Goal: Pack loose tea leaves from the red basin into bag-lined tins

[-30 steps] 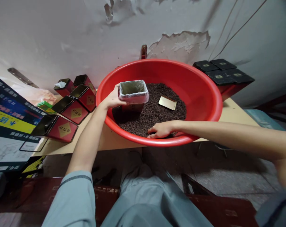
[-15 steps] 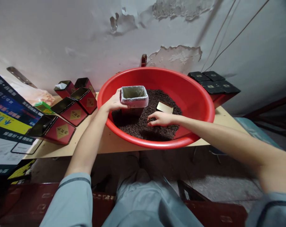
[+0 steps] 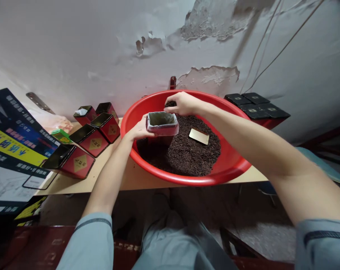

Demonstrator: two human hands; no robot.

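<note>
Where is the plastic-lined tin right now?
In the head view, the plastic-lined tin is in the left hand, at the left part of the red basin, near the right hand.

Pale table [image 3: 136, 182]; basin [image 3: 184, 180] and tins [image 3: 80, 161] atop

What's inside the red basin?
A pile of dark loose bits with a gold-coloured plate on it. The basin's floor beneath the pile is covered; the lined tin in the left hand hides what is behind it.

The single head-worn camera looked forward and down over the lap [image 3: 170, 243], near enough to take in both forearms [image 3: 110, 168], the red basin [image 3: 187, 180] central, the worktop [image 3: 130, 180] beneath and the wall [image 3: 102, 56] beyond.
</note>
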